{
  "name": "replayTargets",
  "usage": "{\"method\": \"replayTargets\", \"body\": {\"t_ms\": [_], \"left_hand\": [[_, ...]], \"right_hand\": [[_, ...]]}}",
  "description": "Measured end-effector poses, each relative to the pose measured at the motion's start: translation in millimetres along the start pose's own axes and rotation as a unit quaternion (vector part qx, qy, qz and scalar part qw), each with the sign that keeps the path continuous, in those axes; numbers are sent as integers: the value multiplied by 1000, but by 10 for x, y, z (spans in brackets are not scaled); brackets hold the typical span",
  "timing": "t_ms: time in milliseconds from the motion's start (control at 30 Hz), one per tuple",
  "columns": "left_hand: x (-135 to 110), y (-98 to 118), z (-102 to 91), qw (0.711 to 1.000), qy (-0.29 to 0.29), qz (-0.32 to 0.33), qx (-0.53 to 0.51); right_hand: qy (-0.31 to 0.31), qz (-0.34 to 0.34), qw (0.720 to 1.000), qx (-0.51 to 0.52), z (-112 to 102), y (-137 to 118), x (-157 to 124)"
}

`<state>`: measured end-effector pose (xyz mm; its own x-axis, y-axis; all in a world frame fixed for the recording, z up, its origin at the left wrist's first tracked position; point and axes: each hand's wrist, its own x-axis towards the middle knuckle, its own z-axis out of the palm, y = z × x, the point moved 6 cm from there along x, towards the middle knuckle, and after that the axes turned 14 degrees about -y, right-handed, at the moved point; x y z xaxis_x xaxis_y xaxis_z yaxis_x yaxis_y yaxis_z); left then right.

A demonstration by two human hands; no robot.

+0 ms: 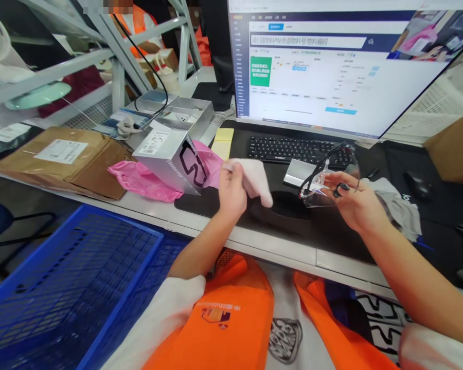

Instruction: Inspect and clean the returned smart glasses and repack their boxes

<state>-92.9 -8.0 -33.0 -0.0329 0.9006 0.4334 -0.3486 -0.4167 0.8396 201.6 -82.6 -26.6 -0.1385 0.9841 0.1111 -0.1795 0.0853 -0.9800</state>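
Note:
A white cloth (255,180) hangs from my left hand (232,191), pinched between its closed fingers over the dark desk mat. My right hand (357,200) grips a pair of clear goggles (315,191) with a black frame, held up in front of the keyboard. Left of my left hand stands a silver box (168,159) printed with a black goggle shape, resting on pink plastic (146,180). Behind the goggles lies a small silver-and-white box (299,172). A grey cloth (400,205) is on the mat just beyond my right wrist.
The monitor (312,72) and keyboard (283,149) stand at the back of the desk. A cardboard box (64,159) sits at the left, beside yellow notes (221,143) and an open grey box (191,115). A mouse (417,184) lies right. Below left is a blue crate (139,228).

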Motion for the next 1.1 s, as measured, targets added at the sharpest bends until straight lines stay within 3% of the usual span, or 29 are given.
{"method": "replayTargets", "body": {"t_ms": [67,133,200,267,333,367,433,500,533,667,733,800,967,1100], "left_hand": [[235,153,-112,996,56,51,44],[503,262,-146,987,41,83,131],[745,214,-85,967,-43,62,244],[876,-8,50,921,-166,-13,353],[865,-231,211,864,-257,-70,427],[826,-286,312,849,-284,-70,439],[708,-282,572,858,-329,-39,393],[545,-224,893,873,-408,-37,266],[457,-194,1054,867,-454,-56,198],[188,-104,1505,786,-599,-146,47],[128,-102,1586,746,-644,-168,29],[111,-128,1607,726,-666,-167,42],[144,-234,1610,752,-635,-174,41],[304,-187,1545,816,-560,-131,57]], "right_hand": [[10,-3,1000,5,-57,-36,-22],[22,-8,1000,11,-114,-75,-52],[26,-10,1000,12,-153,-110,-81],[20,-9,1000,5,-169,-135,-104],[15,-4,1000,-6,-172,-138,-118],[13,1,1000,-8,-169,-131,-119],[5,13,1000,-4,-151,-100,-107],[-8,28,1000,8,-125,-57,-83],[-14,34,999,15,-113,-35,-70],[-41,52,997,29,-81,32,-49],[-49,61,997,28,-81,59,-63],[-48,64,996,35,-93,82,-84],[-65,60,996,30,-86,102,-132],[-43,39,998,21,-121,78,-180]]}}
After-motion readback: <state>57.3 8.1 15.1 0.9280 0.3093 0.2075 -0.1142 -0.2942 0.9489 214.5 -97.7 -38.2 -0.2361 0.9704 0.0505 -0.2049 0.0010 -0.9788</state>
